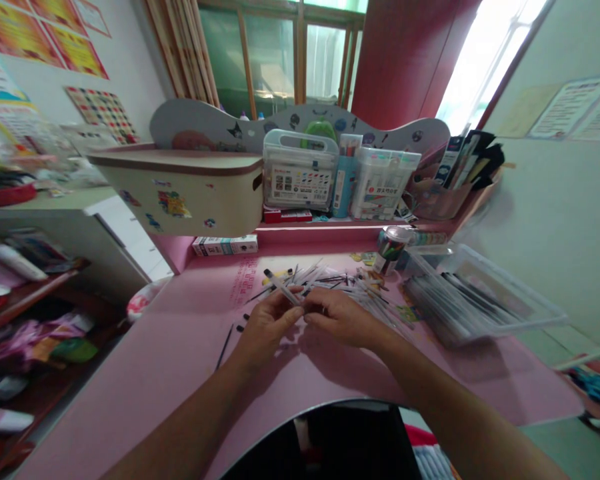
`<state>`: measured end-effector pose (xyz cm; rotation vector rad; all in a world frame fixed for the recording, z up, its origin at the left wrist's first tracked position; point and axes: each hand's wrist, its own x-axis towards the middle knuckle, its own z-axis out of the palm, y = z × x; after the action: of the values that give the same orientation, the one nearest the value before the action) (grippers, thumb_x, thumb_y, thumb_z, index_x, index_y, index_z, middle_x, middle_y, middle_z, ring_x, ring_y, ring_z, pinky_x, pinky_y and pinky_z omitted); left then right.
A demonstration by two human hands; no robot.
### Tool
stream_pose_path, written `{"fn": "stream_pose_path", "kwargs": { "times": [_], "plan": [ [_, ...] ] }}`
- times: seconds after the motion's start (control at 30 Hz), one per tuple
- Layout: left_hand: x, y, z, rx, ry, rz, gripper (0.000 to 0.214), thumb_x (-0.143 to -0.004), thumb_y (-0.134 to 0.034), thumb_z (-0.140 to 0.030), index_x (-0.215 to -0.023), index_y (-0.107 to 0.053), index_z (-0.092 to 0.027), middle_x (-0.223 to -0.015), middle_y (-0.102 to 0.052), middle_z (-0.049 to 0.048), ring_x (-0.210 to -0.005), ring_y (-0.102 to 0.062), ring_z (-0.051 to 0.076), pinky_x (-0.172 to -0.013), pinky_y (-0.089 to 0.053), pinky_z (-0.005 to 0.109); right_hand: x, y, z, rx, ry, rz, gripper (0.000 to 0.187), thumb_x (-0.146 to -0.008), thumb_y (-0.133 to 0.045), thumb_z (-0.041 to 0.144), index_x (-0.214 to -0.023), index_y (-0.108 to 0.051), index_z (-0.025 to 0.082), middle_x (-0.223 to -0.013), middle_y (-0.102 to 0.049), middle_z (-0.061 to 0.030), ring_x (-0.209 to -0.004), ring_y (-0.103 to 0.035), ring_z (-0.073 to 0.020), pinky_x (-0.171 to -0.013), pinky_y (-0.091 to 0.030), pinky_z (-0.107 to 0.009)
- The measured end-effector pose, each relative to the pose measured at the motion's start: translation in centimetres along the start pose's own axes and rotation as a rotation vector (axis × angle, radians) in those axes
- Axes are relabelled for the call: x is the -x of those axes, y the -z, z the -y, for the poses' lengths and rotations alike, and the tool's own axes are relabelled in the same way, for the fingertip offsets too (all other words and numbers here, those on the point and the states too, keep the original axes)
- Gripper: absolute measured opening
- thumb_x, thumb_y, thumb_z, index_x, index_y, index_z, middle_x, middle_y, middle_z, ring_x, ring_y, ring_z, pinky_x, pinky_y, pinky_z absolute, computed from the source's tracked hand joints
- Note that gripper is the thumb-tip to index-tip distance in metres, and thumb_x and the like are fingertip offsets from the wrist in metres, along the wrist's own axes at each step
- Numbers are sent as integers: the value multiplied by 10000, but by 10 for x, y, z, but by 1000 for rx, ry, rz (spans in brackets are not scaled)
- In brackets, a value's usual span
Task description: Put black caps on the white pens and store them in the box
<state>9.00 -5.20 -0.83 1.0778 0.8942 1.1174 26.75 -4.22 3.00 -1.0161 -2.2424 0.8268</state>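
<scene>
Over the pink desk (180, 347), my left hand (266, 325) pinches a clear pen barrel (283, 288) with a black end, which tilts up to the left. My right hand (344, 316) is closed right beside it, fingertips meeting near the barrel's lower end. What the right fingers hold is hidden. Behind both hands lies a loose pile of clear barrels and thin dark refills (353, 283). Small black caps and a thin black refill (224, 347) lie to the left of my left hand.
A clear plastic bin (510, 320) of pen parts stands at the right, beside a lidded jar (391, 250). On the shelf behind are a cream storage box (205, 200), marker cases (300, 180) and a pink pen holder (440, 200). The desk's front edge curves inward.
</scene>
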Motion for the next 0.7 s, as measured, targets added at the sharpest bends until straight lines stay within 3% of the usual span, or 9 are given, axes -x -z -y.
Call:
{"fn": "stream_pose_path", "kwargs": {
  "times": [0.17, 0.3, 0.4, 0.5, 0.6, 0.7],
  "plan": [
    [-4, 5, 2, -27, -57, -86, 506, -747, -780, -361, -1216, -627, -251, -874, -604, -12, -615, -558, 96, -489, -460, 199, 28, 65, 35, 186, -113, -118, 138, -882, -538, 152, -964, -645, 179, -850, -637, -4, -742, -546, -125, -700, -408, -238],
    [-1, 3, -2, -38, -47, -123, 473, -759, -767, -384, -1191, -623, -256, -864, -590, -19, -621, -556, 93, -502, -457, 195, 70, 132, 40, 448, -300, -218, 154, -907, -551, 271, -935, -677, 187, -825, -670, -18, -695, -567, -137, -655, -405, -250],
    [2, 2, -6, -48, -46, -125, 463, -755, -768, -389, -1175, -623, -258, -863, -580, -23, -615, -542, 93, -505, -467, 204, 98, 172, 26, 680, -522, -209, 196, -915, -531, 241, -922, -716, 175, -840, -702, -53, -712, -592, -150, -691, -400, -277],
    [3, 1, -7, -55, -42, -125, 445, -754, -767, -387, -1160, -627, -271, -861, -564, -30, -611, -522, 88, -501, -472, 203, 119, 201, 3, 835, -765, -62, 214, -888, -552, 194, -793, -737, 142, -793, -700, -88, -652, -559, -139, -668, -378, -287],
    [2, 1, -7, -59, -32, -128, 446, -749, -767, -381, -1160, -627, -279, -861, -559, -30, -609, -518, 86, -489, -464, 194, 136, 217, -25, 855, -996, 74, 202, -840, -580, 164, -746, -751, 112, -735, -687, -99, -573, -520, -123, -611, -349, -286],
    [1, 2, -5, -68, -22, -118, 473, -723, -784, -380, -1155, -630, -266, -844, -560, -26, -601, -515, 94, -475, -466, 199, 151, 220, -50, 903, -1050, 54, 210, -792, -598, 141, -632, -729, 107, -630, -644, -84, -502, -478, -103, -569, -319, -287]
  ]
}}
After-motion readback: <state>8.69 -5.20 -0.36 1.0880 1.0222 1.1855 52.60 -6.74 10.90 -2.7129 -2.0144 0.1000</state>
